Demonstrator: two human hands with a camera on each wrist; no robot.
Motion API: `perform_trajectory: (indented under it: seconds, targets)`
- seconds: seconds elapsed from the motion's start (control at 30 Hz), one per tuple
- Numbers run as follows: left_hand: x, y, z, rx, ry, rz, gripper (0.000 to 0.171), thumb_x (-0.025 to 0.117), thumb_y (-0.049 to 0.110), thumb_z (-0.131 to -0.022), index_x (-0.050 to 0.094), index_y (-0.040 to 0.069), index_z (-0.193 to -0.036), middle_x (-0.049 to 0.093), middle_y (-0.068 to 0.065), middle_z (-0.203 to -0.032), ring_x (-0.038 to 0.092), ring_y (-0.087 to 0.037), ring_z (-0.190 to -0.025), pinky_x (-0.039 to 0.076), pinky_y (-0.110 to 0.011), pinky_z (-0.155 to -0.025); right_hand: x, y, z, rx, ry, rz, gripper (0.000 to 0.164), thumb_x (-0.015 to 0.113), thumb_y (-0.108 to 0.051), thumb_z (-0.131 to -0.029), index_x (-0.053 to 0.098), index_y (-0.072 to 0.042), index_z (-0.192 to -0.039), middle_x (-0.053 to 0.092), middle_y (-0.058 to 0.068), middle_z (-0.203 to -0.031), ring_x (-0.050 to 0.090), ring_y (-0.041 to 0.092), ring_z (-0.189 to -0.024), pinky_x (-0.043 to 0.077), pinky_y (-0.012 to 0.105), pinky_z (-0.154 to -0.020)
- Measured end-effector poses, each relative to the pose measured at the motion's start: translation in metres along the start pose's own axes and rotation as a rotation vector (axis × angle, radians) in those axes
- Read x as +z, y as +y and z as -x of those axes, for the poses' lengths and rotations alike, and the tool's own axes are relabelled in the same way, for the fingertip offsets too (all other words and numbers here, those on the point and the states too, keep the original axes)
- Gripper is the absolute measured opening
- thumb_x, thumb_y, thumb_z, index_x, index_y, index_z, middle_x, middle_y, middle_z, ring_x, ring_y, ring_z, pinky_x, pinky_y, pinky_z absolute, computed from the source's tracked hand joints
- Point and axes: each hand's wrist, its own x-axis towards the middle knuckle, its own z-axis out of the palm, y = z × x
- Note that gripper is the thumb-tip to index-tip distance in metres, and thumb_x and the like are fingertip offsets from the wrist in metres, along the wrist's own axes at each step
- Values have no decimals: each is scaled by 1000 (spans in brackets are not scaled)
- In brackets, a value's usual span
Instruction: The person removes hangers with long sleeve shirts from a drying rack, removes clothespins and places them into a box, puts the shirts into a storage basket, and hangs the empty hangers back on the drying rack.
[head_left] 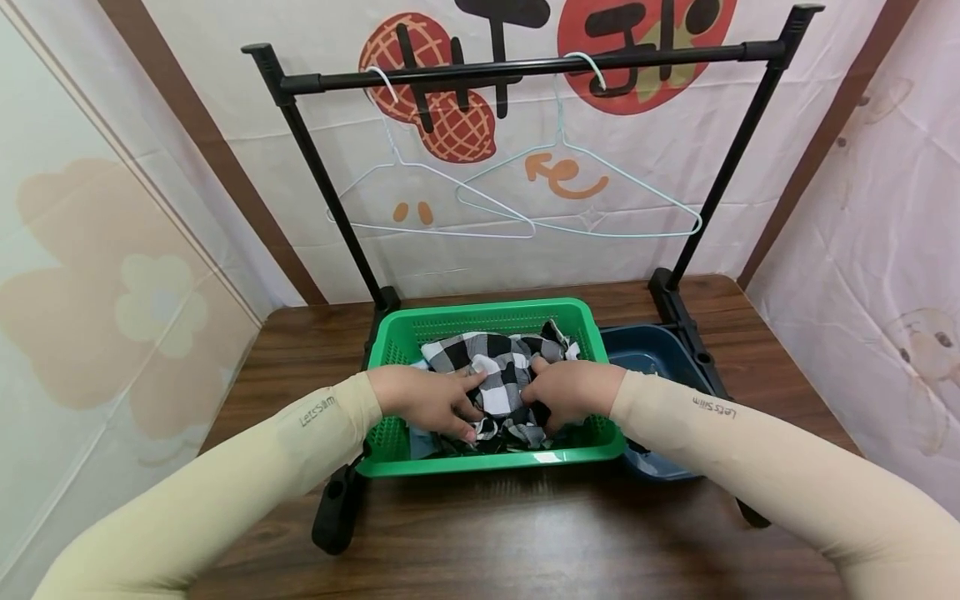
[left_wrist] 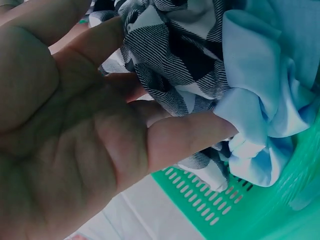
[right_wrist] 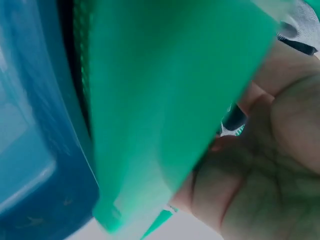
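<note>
A black-and-white checked garment (head_left: 495,383) lies crumpled in a green basket (head_left: 480,463). My left hand (head_left: 431,402) reaches over the near left rim, its spread fingers touching the checked cloth. In the left wrist view, the palm (left_wrist: 75,130) faces the camera and the little finger lies against light blue fabric (left_wrist: 255,85). From the right side, my right hand (head_left: 573,390) rests on the same checked cloth with its thumb apart from its fingers. The basket wall (right_wrist: 165,110) hides most of that hand's fingertips in the right wrist view.
A dark blue basin (head_left: 648,346) stands right of the basket, partly under my right forearm. Over both runs a black clothes rack (head_left: 510,69), its feet on the wooden table (head_left: 525,542). Two hangers hang there, one white (head_left: 442,232), one pale green (head_left: 637,235).
</note>
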Motion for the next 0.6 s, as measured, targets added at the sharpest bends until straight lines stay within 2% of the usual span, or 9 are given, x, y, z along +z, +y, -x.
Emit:
perform_trajectory:
  seconds: [0.17, 0.4, 0.6]
  targets:
    - [0, 0, -4, -21, -71, 22, 53, 57, 55, -101, 58, 28, -147, -5, 6, -173, -7, -27, -159, 11, -54, -126, -2, -2, -1, 26, -83, 95, 50, 72, -44, -95, 59, -33, -142, 38, 16, -149, 62, 20, -95, 54, 37, -82]
    - [7, 0, -3, 6, -58, -1, 57, 57, 55, -101, 53, 26, -150, -9, 4, -172, -12, -29, -158, 11, -56, -126, 1, -4, -1, 40, -94, 116, 52, 71, -50, -94, 60, -34, -142, 41, 13, -143, 62, 19, -93, 54, 37, -81]
    - [7, -3, -3, 13, -58, -8, 59, 56, 58, -100, 53, 28, -150, -9, 5, -172, -12, -28, -158, 12, -55, -126, 3, -3, 0, 27, -80, 106, 49, 71, -49, -95, 60, -33, -140, 39, 14, -148, 61, 19, -94, 53, 37, -82]
